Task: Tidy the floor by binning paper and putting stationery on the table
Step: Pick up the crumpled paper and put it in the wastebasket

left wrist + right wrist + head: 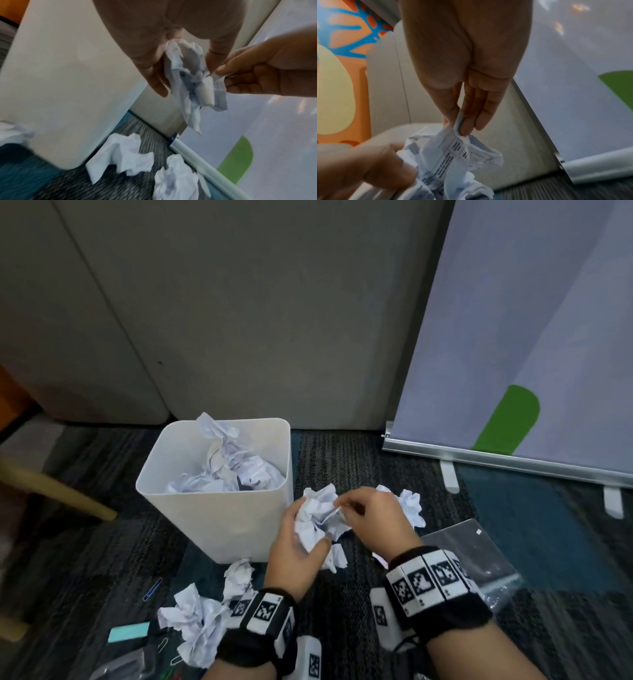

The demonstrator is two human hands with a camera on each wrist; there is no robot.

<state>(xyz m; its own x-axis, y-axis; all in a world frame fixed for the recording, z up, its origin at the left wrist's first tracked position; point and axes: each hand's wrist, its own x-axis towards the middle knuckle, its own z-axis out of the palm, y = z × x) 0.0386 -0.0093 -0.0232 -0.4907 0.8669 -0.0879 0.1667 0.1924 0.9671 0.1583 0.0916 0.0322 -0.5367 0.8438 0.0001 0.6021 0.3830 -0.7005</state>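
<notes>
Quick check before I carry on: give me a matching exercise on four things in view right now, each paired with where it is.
Things:
1. crumpled paper ball
2. white bin
3. blue paper clip
4. clear plastic bag

Places:
a. on the carpet, right of the right hand
b. on the carpet, left of the left hand
c. held between both hands
d. upright by the wall, partly filled with paper

Pairs: 1-c, 2-d, 3-b, 4-a
</notes>
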